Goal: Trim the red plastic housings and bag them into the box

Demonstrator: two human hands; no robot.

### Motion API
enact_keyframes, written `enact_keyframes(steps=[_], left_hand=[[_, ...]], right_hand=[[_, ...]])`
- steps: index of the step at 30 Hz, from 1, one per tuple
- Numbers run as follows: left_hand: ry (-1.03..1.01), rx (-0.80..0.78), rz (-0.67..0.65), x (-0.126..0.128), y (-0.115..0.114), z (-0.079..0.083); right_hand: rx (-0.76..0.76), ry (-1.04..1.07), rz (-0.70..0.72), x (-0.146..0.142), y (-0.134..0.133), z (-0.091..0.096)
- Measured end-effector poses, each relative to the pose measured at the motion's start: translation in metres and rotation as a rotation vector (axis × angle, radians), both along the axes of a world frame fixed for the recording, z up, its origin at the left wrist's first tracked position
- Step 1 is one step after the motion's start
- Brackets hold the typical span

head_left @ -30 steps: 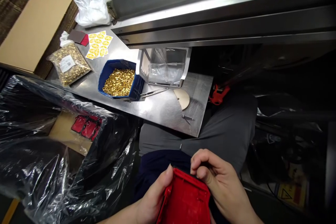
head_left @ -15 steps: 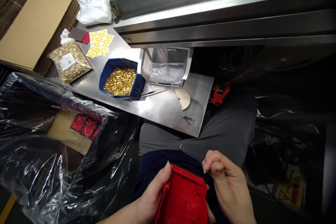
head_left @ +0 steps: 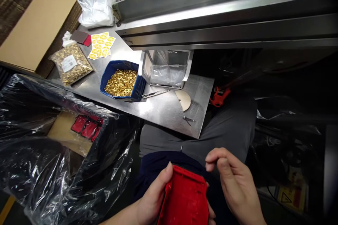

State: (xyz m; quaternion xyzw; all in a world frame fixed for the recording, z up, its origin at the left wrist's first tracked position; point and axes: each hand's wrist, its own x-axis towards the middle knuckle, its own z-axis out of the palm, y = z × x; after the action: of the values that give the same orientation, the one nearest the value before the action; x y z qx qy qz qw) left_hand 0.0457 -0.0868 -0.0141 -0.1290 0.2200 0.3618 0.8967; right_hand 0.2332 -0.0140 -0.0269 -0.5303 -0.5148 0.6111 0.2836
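My left hand (head_left: 155, 191) grips a red plastic shell (head_left: 185, 195) in my lap, its thumb along the near side and fingertips showing at the far side. The shell has a raised rim and its hollow inside faces up. Just right of it, apart from it, my right hand (head_left: 233, 181) is raised with fingers curled and the thumb slightly away from them; nothing shows between them. Ahead on the metal bench, a blue bin (head_left: 137, 89) holds small brass-coloured pieces (head_left: 121, 83). The lower edge of the shell is cut off by the frame.
A bag of brass pieces (head_left: 72, 65), sticker sheets (head_left: 101, 45), a grey bin (head_left: 169, 72), tweezers (head_left: 155, 93), a pale disc (head_left: 183, 100) and a small dark tool (head_left: 188, 119) lie on the bench (head_left: 155, 110). At left, a plastic-lined box (head_left: 63, 132) holds red parts. A metal beam (head_left: 224, 17) overhangs.
My right thumb and fingers have parted from a near pinch, and that hand has shifted slightly right. My left hand keeps hold of the red shell in nearly the same place.
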Motion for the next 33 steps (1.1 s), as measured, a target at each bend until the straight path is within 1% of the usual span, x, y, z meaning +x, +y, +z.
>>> enact_keyframes(steps=[2,3,5,7,11,13,14,17,20,21,22,25,26,27,28,29,31,33], left_hand=[[0.011,0.004,-0.022,0.0,-0.001,0.0],[0.014,0.016,-0.038,0.0,-0.001,0.0],[0.012,0.045,-0.068,-0.002,-0.001,-0.001],[0.002,0.076,-0.093,-0.003,0.0,-0.001],[0.046,0.095,-0.13,-0.005,0.003,-0.001],[0.073,0.096,-0.134,-0.004,0.003,0.0],[0.078,0.093,-0.139,-0.004,0.003,0.0],[0.095,0.078,-0.164,-0.003,0.002,0.0],[0.106,0.078,-0.18,-0.002,0.004,0.001],[0.105,0.079,-0.179,-0.002,0.005,0.002],[0.114,0.072,-0.168,-0.002,0.006,0.002],[0.179,0.059,-0.148,-0.004,0.01,0.002],[0.205,0.062,-0.151,-0.006,0.011,0.001],[0.235,0.071,-0.153,-0.008,0.013,0.001],[0.268,0.085,-0.144,-0.01,0.015,0.001],[0.305,0.093,-0.121,-0.013,0.017,0.001],[0.372,0.107,-0.036,-0.017,0.02,0.001],[0.416,0.155,0.058,-0.02,0.023,-0.001]], right_hand=[[-0.024,0.01,0.13,-0.004,0.002,0.005],[-0.044,0.017,0.173,-0.006,0.002,0.006],[-0.067,0.021,0.208,-0.01,0.0,0.007],[-0.036,-0.003,0.175,-0.013,-0.004,0.005],[0.055,-0.071,0.005,-0.012,-0.01,0.001],[0.064,-0.077,-0.018,-0.011,-0.009,0.0],[0.065,-0.069,0.007,-0.011,-0.007,0.0],[0.085,-0.068,0.156,-0.007,0.0,-0.004],[0.081,-0.163,0.206,0.002,0.011,-0.007],[0.063,-0.165,0.229,0.006,0.015,-0.006],[0.038,-0.145,0.288,0.009,0.019,-0.003],[-0.035,-0.075,0.627,0.012,0.03,0.012],[-0.052,-0.081,0.705,0.011,0.034,0.016],[-0.062,-0.099,0.73,0.009,0.037,0.02],[-0.068,-0.118,0.703,0.006,0.039,0.021],[-0.078,-0.131,0.644,0.004,0.04,0.02],[-0.119,-0.126,0.507,0.001,0.039,0.012],[-0.187,-0.093,0.39,-0.002,0.033,0.002]])
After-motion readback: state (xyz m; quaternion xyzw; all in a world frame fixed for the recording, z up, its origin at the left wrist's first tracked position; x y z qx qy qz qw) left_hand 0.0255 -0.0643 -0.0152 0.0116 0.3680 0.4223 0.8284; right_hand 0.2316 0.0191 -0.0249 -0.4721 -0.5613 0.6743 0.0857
